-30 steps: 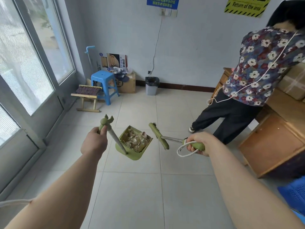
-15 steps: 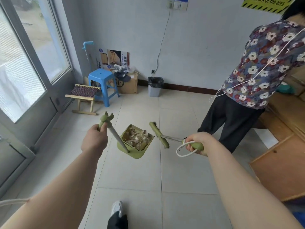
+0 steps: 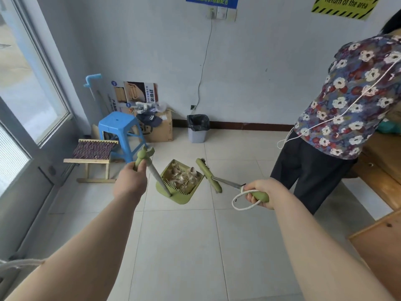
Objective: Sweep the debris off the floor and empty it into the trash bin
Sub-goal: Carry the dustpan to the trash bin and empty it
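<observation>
Left hand (image 3: 130,183) clenched round dustpan (image 3: 173,195) handle, pan heaped with pale debris (image 3: 181,177); right hand (image 3: 259,195) fisted on broom (image 3: 209,175) handle; trash bin (image 3: 198,128) by wall, black-lined.

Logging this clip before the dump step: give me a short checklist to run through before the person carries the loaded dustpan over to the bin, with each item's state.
1. Debris sits inside the green plastic dustpan: ok.
2. Left hand closed on the dustpan's long handle: ok.
3. Right hand closed on the green hand broom: ok.
4. Grey trash bin with black liner open-topped and standing against the wall: ok.
5. Tiled floor between dustpan and bin free of obstacles: ok.
6. Person in floral shirt stands right of the route, not in it: ok.
</observation>
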Tool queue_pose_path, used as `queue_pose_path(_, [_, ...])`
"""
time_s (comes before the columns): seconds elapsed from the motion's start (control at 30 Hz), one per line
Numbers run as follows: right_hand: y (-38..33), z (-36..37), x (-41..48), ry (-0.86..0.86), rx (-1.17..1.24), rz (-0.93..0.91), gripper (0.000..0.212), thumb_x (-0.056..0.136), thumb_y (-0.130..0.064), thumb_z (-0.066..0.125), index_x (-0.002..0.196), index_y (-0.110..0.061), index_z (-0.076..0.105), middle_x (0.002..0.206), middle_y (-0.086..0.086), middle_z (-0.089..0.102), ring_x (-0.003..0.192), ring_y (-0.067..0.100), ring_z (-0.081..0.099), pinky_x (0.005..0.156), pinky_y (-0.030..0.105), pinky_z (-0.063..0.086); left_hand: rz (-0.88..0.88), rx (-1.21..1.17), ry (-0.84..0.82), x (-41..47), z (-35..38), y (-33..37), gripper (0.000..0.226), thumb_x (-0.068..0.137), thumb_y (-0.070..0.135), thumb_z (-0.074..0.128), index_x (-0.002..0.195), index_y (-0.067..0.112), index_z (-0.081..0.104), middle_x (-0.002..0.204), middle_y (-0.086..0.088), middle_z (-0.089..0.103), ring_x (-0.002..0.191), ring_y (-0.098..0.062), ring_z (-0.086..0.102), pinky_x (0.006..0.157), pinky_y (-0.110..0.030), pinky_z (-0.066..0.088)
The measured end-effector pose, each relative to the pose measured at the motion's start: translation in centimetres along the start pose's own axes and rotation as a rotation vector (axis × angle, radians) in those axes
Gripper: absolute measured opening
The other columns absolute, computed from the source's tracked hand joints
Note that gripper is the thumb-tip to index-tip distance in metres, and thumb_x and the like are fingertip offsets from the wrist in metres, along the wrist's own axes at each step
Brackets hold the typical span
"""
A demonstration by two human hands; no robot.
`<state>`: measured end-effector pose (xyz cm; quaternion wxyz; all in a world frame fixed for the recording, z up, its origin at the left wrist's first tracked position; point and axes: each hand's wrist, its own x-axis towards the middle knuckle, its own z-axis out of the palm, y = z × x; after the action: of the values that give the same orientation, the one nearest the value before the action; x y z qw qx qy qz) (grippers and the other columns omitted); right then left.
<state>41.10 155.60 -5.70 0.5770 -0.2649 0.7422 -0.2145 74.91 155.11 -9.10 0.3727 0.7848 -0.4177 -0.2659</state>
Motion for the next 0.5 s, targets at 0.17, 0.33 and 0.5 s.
queue_pose_path(0.17, [-6.1, 0.3, 5.4, -0.005, -0.035, 0.012, 0.023, 0.092, -0.002, 0.052, 0.070, -0.004, 0.060, 0.059, 0.008, 0.052, 0.032, 0.008, 0.047, 0.031, 0.013, 0.037, -0.016, 0.051, 0.041, 6.5, 2.5, 2.7, 0.046, 0.093, 0.061, 0.037, 0.111, 0.025, 0.058, 0.090, -0.002, 0.066, 0.080, -0.029, 0.062, 0.071, -0.039, 0.051])
queue_pose_path(0.33, [-12.2, -0.6, 11.3, 0.001, -0.051, -0.006, 0.023, 0.092, -0.001, 0.051, 0.071, -0.003, 0.061, 0.063, 0.009, 0.054, 0.036, 0.009, 0.048, 0.032, 0.013, 0.039, -0.031, 0.051, 0.051, 12.7, 6.3, 5.6, 0.047, 0.093, 0.062, 0.036, 0.104, 0.023, 0.060, 0.078, -0.003, 0.063, 0.064, -0.026, 0.058, 0.061, -0.035, 0.046])
queue_pose_path(0.5, [-19.0, -2.3, 16.9, -0.004, -0.084, -0.021, 0.024, 0.092, 0.000, 0.050, 0.071, -0.003, 0.061, 0.063, 0.009, 0.052, 0.039, 0.010, 0.047, 0.033, 0.013, 0.039, -0.051, 0.061, 0.072, 18.6, 11.0, 9.6, 0.045, 0.093, 0.062, 0.036, 0.098, 0.023, 0.059, 0.075, -0.002, 0.062, 0.071, -0.029, 0.061, 0.063, -0.036, 0.047])
